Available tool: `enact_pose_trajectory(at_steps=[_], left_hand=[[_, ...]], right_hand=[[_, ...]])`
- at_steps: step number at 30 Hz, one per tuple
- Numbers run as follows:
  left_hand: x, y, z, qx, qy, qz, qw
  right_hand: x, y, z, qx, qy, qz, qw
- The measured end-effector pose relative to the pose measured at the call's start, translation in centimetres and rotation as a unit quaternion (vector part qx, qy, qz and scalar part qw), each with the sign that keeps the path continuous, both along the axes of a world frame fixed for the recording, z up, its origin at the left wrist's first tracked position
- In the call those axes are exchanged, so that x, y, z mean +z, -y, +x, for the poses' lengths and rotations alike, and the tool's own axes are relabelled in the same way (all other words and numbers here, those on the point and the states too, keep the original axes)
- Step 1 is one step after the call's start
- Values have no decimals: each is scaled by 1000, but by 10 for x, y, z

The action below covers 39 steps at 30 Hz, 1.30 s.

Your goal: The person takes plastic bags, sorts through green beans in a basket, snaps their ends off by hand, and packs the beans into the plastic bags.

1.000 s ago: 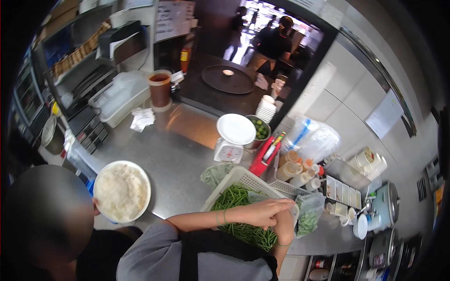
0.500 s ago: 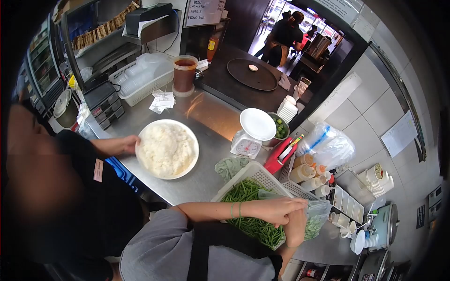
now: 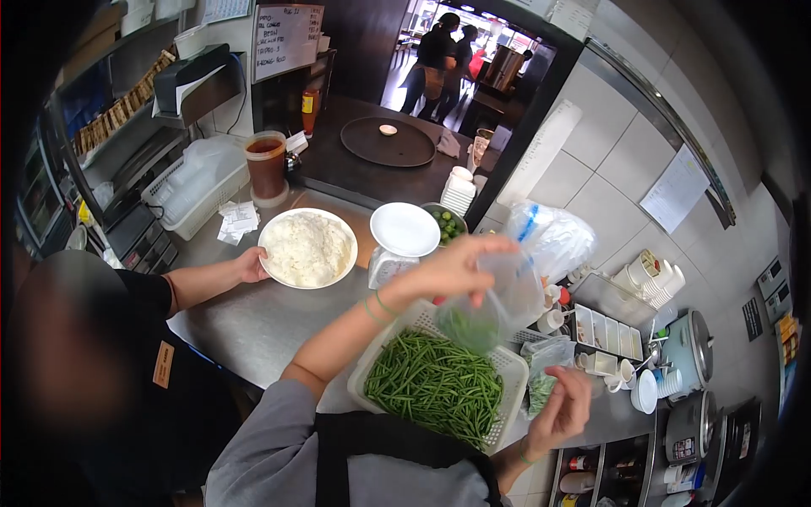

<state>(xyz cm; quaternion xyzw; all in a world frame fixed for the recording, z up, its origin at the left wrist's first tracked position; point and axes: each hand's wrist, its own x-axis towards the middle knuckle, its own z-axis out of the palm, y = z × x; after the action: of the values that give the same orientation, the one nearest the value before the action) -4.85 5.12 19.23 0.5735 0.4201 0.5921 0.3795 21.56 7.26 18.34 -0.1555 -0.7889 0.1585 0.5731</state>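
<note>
My left hand [image 3: 460, 266], with a green band at the wrist, is raised over the basket and grips a clear plastic bag [image 3: 515, 291]. Green shows in or through the lower part of that bag; I cannot tell which. Below it, green beans [image 3: 431, 380] fill a white perforated basket [image 3: 359, 380]. My right hand [image 3: 564, 406] is at the basket's right side, fingers loosely bent and apart, with nothing visible in them. Just behind it, another clear bag with green pieces [image 3: 541, 389] lies on the counter.
A co-worker's hand [image 3: 251, 265] holds a plate of white rice [image 3: 308, 249] at the left. A kitchen scale [image 3: 393, 266] stands behind the basket, near a bowl of green limes [image 3: 448, 224]. Sauce bottles, containers [image 3: 608, 329] and a cooker [image 3: 688, 346] line the right side.
My hands have moved apart: the left up and left with a clear bag, the right lower. More of the beans shows. The rice plate is still in the co-worker's hand, and the view has shifted.
</note>
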Motion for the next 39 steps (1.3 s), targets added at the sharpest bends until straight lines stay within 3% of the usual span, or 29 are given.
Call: enact_pose_trajectory(at_steps=[4, 8, 10, 12, 14, 16, 20, 21, 24, 28, 29, 32, 36, 38, 39], left_hand=[[26, -16, -49, 104, -29, 53, 993], [15, -25, -79, 243, -122, 103, 957], [-5, -18, -78, 297, -175, 99, 934], [-65, -26, -94, 338, -289, 127, 887], [-92, -15, -86, 351, -331, 98, 870], [-110, 3, -66, 338, -312, 9, 888], [-106, 27, -17, 429, -417, 28, 801], [-99, 29, 2, 463, -371, 31, 804], [-119, 23, 22, 437, -446, 128, 770], [-175, 8, 36, 261, -493, -87, 825], [-169, 8, 35, 181, -475, -211, 835], [-155, 21, 43, 192, -494, -270, 804], [-153, 44, 47, 109, -486, -379, 780], [-164, 57, 60, 59, -480, -410, 773], [-201, 63, 72, 113, -472, -348, 802]], right_hand=[[-17, 1, -6, -6, 38, -51, 998], [-34, 0, 3, -5, 40, -115, 993], [-42, -3, 5, 0, 35, -129, 991], [-48, -2, 11, -3, 41, -147, 988], [-51, -2, 13, -8, 48, -163, 985], [-54, -2, 17, -17, 62, -177, 982], [-64, -6, 15, -18, 78, -195, 978], [-67, -8, 13, -16, 78, -198, 977], [-88, -17, 3, -21, 104, -230, 967], [-141, -33, -9, -12, 166, -251, 954], [-153, -33, -11, -17, 172, -250, 953], [-174, -38, -15, -22, 174, -254, 951], [-177, -37, -11, -22, 168, -291, 942], [-175, -38, -15, -20, 157, -282, 946], [-179, -39, -16, -9, 161, -280, 946]])
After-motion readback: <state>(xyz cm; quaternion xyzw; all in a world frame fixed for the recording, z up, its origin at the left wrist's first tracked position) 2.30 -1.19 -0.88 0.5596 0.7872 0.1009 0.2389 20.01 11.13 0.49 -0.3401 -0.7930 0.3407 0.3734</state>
